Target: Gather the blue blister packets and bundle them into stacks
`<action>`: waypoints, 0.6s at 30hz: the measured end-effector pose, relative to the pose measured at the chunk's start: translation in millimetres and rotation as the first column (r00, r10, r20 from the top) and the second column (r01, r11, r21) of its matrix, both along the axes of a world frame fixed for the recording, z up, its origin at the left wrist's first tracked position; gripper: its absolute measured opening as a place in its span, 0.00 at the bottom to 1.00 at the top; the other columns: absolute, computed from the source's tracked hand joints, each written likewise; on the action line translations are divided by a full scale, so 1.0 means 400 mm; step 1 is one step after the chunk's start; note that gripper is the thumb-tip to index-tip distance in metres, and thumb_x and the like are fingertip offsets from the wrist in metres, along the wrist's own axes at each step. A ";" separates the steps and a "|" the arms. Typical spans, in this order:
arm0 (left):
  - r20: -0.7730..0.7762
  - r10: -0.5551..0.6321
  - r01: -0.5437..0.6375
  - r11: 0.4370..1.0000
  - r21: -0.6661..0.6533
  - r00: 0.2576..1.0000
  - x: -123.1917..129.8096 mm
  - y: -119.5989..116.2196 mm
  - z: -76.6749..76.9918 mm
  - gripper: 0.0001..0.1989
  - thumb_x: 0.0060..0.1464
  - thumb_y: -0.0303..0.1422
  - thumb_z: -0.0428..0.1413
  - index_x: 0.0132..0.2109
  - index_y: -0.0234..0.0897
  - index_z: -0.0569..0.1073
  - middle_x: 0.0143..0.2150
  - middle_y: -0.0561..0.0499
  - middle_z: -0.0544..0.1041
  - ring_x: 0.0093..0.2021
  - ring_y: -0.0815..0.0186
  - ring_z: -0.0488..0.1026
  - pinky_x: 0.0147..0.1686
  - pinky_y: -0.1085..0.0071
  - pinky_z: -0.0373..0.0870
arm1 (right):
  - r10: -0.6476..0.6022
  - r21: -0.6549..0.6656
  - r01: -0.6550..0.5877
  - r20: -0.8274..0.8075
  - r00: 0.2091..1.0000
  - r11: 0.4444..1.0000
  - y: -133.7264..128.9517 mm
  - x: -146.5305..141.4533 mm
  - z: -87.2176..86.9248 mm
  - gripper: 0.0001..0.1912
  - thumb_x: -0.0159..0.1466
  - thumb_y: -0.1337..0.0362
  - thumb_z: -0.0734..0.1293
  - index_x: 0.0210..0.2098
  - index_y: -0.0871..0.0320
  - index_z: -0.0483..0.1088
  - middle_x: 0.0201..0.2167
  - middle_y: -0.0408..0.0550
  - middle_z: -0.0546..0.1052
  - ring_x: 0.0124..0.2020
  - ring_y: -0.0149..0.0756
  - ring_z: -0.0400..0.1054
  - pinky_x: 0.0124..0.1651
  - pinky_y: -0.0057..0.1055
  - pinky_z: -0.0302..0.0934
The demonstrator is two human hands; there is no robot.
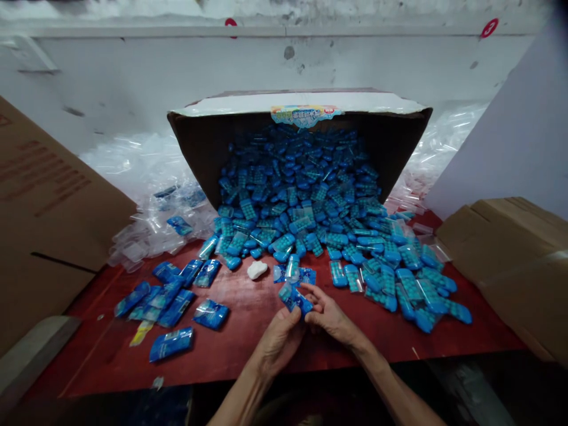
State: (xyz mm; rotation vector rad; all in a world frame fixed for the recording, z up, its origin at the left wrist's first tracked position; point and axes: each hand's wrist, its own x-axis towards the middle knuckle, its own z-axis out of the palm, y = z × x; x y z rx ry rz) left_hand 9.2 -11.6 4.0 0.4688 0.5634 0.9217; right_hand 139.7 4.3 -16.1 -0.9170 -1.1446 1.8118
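Close to the table's front edge, my left hand (283, 336) and my right hand (331, 319) pinch a small blue printed packet (296, 299) between them. Part of it is covered by my fingers. Just beyond it, a clear case of blue beads (292, 267) lies on a flat blue printed wrapper (307, 276). A crumpled white lump (257, 270) sits to the left of these. Several blue wrapped packs (171, 344) are spread on the left side. A large heap of blue-capped bead cases (306, 207) spills forward and to the right.
The heap comes out of a carton (410, 142) lying on its side. Clear plastic pieces (146, 225) are piled to its left, with more behind at right. Cardboard boxes (48, 236) flank the red table (248, 337) on both sides. A yellow scrap (141, 334) lies at left.
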 end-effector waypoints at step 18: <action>-0.395 0.559 -0.663 0.720 -0.205 0.729 -0.248 0.016 0.067 0.05 0.50 0.29 0.48 0.29 0.34 0.68 0.18 0.52 0.72 0.25 0.65 0.73 0.32 0.64 0.69 | -0.414 0.639 -0.102 0.603 0.681 0.762 0.128 -0.122 0.032 0.11 0.59 0.66 0.58 0.41 0.57 0.66 0.38 0.48 0.69 0.40 0.34 0.63 0.43 0.29 0.56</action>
